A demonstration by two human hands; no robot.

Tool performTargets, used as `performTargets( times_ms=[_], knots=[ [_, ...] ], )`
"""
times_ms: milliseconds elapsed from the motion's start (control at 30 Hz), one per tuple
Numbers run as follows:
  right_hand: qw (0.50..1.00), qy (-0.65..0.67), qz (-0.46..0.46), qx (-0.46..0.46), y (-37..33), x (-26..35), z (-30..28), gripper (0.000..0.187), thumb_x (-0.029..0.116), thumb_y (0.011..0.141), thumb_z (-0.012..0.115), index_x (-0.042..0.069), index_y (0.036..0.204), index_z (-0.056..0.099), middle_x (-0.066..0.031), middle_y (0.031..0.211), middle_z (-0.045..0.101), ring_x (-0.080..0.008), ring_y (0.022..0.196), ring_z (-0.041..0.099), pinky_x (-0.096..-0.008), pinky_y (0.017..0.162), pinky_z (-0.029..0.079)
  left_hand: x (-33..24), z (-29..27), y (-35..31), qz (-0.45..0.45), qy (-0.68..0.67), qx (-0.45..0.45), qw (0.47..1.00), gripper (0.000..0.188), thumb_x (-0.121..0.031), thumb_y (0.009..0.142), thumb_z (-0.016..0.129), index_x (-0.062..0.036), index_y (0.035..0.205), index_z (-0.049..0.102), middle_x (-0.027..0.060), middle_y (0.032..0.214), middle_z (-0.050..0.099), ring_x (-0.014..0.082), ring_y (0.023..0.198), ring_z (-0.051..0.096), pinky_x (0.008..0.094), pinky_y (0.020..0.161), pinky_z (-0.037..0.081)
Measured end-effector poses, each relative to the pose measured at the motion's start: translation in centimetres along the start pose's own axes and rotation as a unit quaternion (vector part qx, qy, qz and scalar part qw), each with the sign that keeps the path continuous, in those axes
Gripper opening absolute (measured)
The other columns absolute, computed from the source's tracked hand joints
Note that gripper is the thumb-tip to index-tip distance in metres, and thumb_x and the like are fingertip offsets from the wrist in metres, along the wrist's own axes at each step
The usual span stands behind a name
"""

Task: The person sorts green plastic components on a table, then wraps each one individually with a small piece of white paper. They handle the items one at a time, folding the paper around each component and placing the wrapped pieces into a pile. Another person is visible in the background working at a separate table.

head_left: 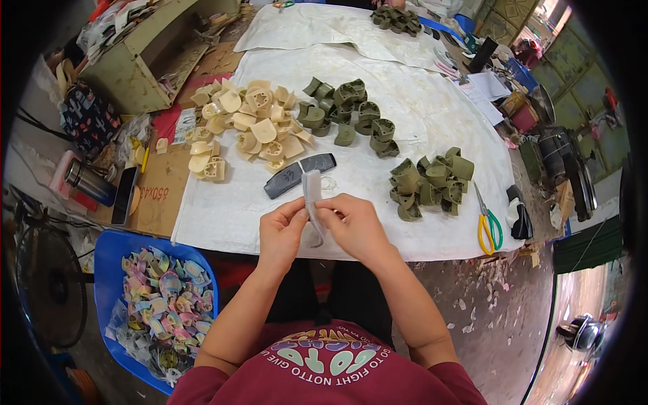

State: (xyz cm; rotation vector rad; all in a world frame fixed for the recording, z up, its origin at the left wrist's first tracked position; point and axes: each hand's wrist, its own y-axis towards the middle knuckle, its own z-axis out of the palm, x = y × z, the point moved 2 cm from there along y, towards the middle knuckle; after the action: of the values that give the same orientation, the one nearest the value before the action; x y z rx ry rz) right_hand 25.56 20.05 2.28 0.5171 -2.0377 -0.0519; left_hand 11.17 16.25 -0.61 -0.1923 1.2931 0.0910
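My left hand (280,231) and my right hand (354,226) meet in front of my body, just above the near edge of the table. Between the fingers of both is a thin whitish-grey folded bundle (312,192), held upright; I cannot make out what kind of thing it is. Just beyond it lies a long dark grey piece (317,163) with pale marks on it. A loop of thin string or band (328,183) rests beside that. Farther off sit a heap of cream molded plastic pieces (260,128) and dark green ones (351,101), with more green pieces (432,182) to the right.
Scissors (487,226) with yellow and green handles lie at the right, beside a black object (518,214). A blue tub (108,260) of pastel pieces stands lower left. A phone (125,196) and steel flask (91,181) are at the left edge. White sheeting (223,226) covers the table.
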Motion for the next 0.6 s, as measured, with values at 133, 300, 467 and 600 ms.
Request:
performTargets(
  times_ms=[133,300,467,600],
  knots=[
    [0.977,0.131,0.159,0.061,1.1,0.3,-0.5,0.017,0.013,0.086,0.066,-0.001,0.093,0.070,-0.0051,0.078,0.069,-0.0113,0.068,0.065,-0.0245,0.056,0.051,-0.8,0.4,-0.1,0.100,0.148,-0.006,0.984,0.029,-0.005,0.088,0.059,-0.0004,0.116,0.065,0.0091,0.097,0.069,0.0150,0.088,0.064,0.0316,0.086,0.048],
    [0.967,0.164,0.185,0.060,1.7,1.7,-1.7,0.015,0.014,0.086,0.065,-0.001,0.089,0.070,-0.0045,0.076,0.068,-0.0090,0.065,0.064,-0.0225,0.053,0.050,-2.8,1.5,-0.1,0.256,0.357,-0.026,0.898,0.025,-0.009,0.085,0.060,-0.0037,0.108,0.067,0.0073,0.084,0.066,0.0237,0.080,0.064,0.0520,0.101,0.034],
    [0.967,0.177,0.171,0.064,1.8,1.2,-2.0,0.012,0.012,0.085,0.064,0.000,0.084,0.067,-0.0039,0.074,0.066,-0.0094,0.065,0.064,-0.0224,0.052,0.051,-3.0,2.0,0.1,0.253,0.343,-0.030,0.904,0.023,-0.009,0.085,0.060,-0.0036,0.106,0.068,0.0070,0.085,0.067,0.0229,0.081,0.064,0.0546,0.105,0.027],
    [0.937,0.264,0.217,0.070,1.8,1.1,-2.5,0.011,0.010,0.084,0.063,0.000,0.083,0.066,-0.0041,0.073,0.065,-0.0093,0.064,0.063,-0.0227,0.052,0.052,-2.9,1.9,0.2,0.189,0.243,-0.007,0.951,0.023,-0.003,0.085,0.059,-0.0016,0.106,0.070,0.0063,0.091,0.069,0.0133,0.088,0.061,0.0294,0.084,0.045]
  ],
)
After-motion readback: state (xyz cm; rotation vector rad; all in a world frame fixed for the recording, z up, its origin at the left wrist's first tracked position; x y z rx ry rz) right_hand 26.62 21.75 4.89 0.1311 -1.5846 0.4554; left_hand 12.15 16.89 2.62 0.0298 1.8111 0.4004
